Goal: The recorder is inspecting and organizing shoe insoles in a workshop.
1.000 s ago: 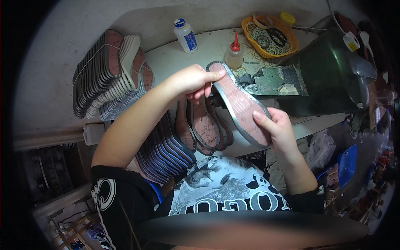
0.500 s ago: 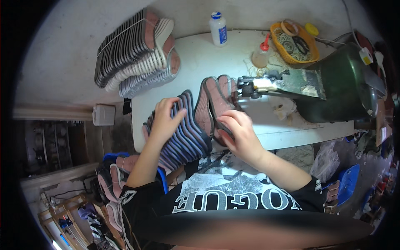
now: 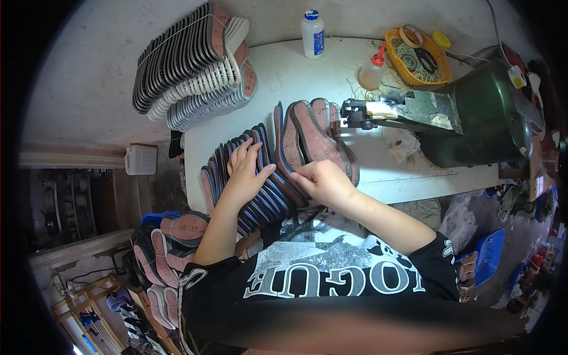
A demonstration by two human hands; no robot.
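While our left hand point(image 3: 245, 171) lies flat and released on the row of soles point(image 3: 260, 177) overhanging the table's point(image 3: 414, 177) near edge, our right hand point(image 3: 319, 180) pinches one sole; bare tabletop stays rightward.

left hand point(image 3: 245, 171) lies flat, fingers spread; right hand point(image 3: 319, 180) seemingly curled.

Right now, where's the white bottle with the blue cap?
In the head view, the white bottle stands upright at the table's far edge, between the bundled sole stack on its left and the yellow basket on its right.
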